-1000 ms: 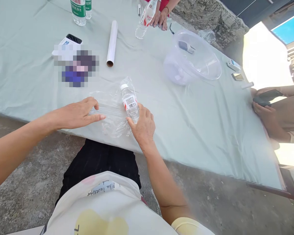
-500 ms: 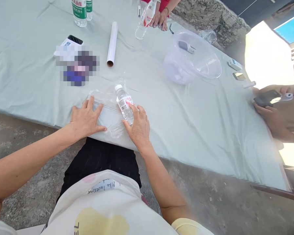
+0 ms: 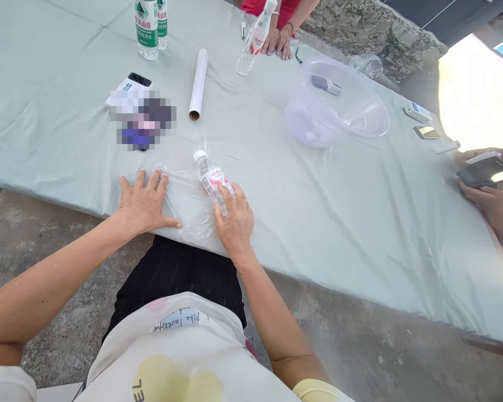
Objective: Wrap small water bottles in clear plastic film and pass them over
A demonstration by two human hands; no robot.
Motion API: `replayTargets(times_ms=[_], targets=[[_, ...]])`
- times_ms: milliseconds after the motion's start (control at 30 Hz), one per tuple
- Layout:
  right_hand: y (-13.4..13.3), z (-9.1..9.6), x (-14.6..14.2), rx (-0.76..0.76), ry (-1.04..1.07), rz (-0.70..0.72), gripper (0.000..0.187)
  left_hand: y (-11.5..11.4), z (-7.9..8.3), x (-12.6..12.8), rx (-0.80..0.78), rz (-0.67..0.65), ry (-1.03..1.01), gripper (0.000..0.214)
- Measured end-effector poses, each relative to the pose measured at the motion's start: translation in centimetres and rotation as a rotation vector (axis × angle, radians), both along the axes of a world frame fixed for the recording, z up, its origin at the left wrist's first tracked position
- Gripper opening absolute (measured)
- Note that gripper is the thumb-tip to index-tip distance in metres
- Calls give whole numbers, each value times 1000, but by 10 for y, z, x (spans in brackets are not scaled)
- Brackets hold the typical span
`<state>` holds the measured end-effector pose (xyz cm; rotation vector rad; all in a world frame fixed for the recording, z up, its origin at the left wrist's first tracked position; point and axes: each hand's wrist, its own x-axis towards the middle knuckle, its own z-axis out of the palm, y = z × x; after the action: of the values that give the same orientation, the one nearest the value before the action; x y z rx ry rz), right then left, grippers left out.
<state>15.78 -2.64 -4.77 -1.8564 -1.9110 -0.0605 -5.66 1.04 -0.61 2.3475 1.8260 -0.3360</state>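
Observation:
A small clear water bottle [image 3: 213,180] with a white cap and a red-and-white label lies tilted on a sheet of cling film [image 3: 188,201], its cap end away from me. My right hand [image 3: 236,220] curves over the bottle's lower end, thumb on one side and fingers on the other. Spread flat, my left hand [image 3: 145,202] presses the film's left part against the table, and some film bunches at its fingertips. The film is thin, wrinkled and stretched between both hands. Part of the bottle's base is hidden beneath my right hand.
A cling film roll [image 3: 198,84] lies farther back. Left of it are a white box [image 3: 128,92] and a blurred patch. Upright bottles [image 3: 146,33] stand behind. A clear plastic basin [image 3: 308,120] sits right. Other people's hands [image 3: 279,42] rest across the table; another person's hand [image 3: 486,195] holds a dark device.
The bottle has turned about its length, so the label's front shows more and the barcode less. My left fingers have spread wider on the film. The view has shifted slightly.

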Motion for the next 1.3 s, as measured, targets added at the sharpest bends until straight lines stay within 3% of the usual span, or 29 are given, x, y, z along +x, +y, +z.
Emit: replayTargets(times_ms=[167,433,633,767,833,900,1000,1133,1300], targets=[[-1,-9,1,65,-19,30,41,2,8,-5,31,10,-74,114],[0,-8,6,25,0,44,43,22,37,-27,-114,302,-262,62],[-4,-5,4,-39,-18,43,70,33,54,-29,136,445,-316,48],[-6,1,6,-92,-46,79,85,49,45,-3,222,267,-354,53],[-7,4,7,-115,-61,95,91,60,33,12,141,150,-349,54],[-7,5,9,-132,-72,108,96,72,21,20,61,100,-356,41],[-7,5,14,-152,-84,147,100,87,11,16,31,181,-463,28],[-9,4,22,-140,-103,222,94,98,14,1,-25,337,-612,23],[-14,2,24,-48,-187,298,83,106,13,-4,-96,371,-713,19]])
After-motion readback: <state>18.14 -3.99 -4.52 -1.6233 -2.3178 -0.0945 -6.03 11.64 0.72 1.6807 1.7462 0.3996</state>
